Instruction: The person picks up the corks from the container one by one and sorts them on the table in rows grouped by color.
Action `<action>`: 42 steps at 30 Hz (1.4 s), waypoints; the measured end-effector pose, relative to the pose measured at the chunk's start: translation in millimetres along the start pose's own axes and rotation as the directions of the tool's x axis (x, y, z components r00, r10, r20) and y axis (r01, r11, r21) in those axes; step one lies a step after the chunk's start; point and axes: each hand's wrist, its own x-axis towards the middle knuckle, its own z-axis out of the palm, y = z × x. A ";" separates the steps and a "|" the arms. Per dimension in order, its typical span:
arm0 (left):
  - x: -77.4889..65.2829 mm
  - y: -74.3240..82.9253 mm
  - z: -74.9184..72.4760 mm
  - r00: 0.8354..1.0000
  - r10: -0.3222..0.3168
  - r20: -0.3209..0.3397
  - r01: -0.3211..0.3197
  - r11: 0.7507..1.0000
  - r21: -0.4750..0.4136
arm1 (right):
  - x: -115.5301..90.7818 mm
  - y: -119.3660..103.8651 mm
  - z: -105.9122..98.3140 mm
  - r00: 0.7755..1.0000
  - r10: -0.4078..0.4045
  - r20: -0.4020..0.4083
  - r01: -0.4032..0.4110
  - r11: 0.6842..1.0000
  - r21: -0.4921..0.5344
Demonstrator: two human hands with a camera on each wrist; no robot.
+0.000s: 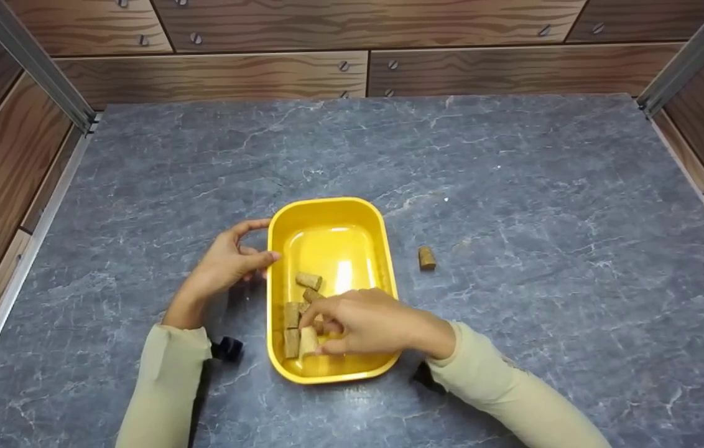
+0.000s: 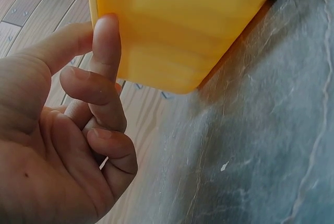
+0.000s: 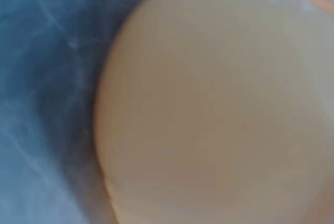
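A yellow plastic tray [image 1: 327,249] stands on the table, with several cork stoppers in its near left part. My left hand [image 1: 224,261] pinches the tray's left rim, thumb over the edge and fingers outside; the left wrist view shows this hand [image 2: 78,109] against the tray's outer wall [image 2: 177,25]. Inside the tray, my right hand [image 1: 364,323] holds a pale cork stopper [image 1: 308,341] between thumb and finger. Beside it lie darker corks [image 1: 291,343], and one cork [image 1: 309,280] rests farther up. The right hand hides part of the group.
A single brown cork [image 1: 426,258] stands on the grey marbled table [image 1: 545,249], right of the tray. Wood-patterned panels [image 1: 265,74] border the table at the back and sides. A blurred pale shape [image 3: 209,104] fills most of the right wrist view.
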 end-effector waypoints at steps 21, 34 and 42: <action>1.3 -1.6 0.7 1.000 0.008 -0.003 -0.008 1.000 0.002 | -50.3 23.3 -42.7 0.966 -0.128 -0.227 0.215 0.881 0.421; 0.6 -1.5 -0.8 1.000 0.004 -0.001 -0.004 1.000 -0.015 | -89.7 56.8 -54.5 0.952 -0.071 -0.298 0.179 0.917 0.355; 0.9 -1.8 -0.5 1.000 -0.002 -0.006 0.002 1.000 0.022 | -111.4 71.2 -54.5 0.960 0.035 -0.276 0.075 0.924 0.376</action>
